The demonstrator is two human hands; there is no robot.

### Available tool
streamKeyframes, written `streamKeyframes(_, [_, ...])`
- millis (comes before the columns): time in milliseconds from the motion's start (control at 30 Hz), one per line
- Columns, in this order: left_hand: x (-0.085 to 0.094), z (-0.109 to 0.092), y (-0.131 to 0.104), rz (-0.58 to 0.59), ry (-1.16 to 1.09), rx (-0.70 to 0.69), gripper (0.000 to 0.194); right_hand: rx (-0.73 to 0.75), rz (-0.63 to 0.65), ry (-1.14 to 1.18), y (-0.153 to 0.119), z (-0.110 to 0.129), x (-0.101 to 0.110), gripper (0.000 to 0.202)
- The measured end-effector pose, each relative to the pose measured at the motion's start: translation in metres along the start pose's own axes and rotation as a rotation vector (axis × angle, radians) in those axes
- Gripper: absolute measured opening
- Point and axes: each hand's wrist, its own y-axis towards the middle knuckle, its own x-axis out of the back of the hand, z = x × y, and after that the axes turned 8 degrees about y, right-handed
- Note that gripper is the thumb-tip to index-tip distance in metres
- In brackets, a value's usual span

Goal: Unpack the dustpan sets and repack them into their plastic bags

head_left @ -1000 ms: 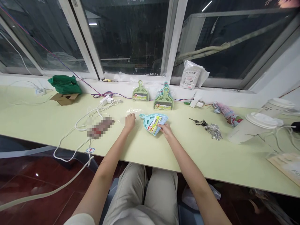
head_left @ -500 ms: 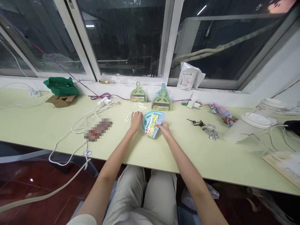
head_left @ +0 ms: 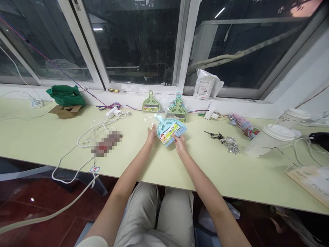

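A light-blue dustpan and brush set with a yellow-green label is held above the table, its handle pointing up and left. My right hand grips its lower right edge, thumb over the label. At the left of the set, my left hand has its thumb raised beside clear plastic wrap; what its fingers hold, if anything, is hidden. Behind stand a stack of wrapped sets with a green one in front, and a single green set to its left, both against the wall.
White cables and a blurred object lie at the left, with a green bag on cardboard behind. Keys, a folded umbrella and lidded paper cups are at the right. The table's front edge runs above my lap.
The blue set has turned so its handle shows at the upper left, and it is slightly higher. My left hand has moved a little right, its thumb now raised.
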Motion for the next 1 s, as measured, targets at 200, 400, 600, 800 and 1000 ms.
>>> streamKeyframes(200, [-0.037,0.022,-0.003,0.304,-0.485,0.138,0.043,0.089,-0.127,0.021,0.007,-0.006,0.005,0.041])
streamKeyframes(400, [-0.036,0.024,0.001,0.346,-0.519,0.110,0.042,0.097,-0.114,-0.019,0.007,-0.005,0.005,0.045])
streamKeyframes(600, [-0.037,0.022,-0.009,0.337,-0.475,0.122,0.041,0.169,-0.103,-0.070,0.002,0.000,0.002,0.046])
streamKeyframes(800, [-0.038,0.007,-0.016,0.400,-0.535,0.138,0.043,0.202,-0.050,-0.029,0.003,0.007,0.001,0.043])
streamKeyframes(1000, [-0.032,0.004,-0.017,0.353,-0.446,0.190,0.043,0.136,0.036,0.002,0.011,0.019,0.003,0.042])
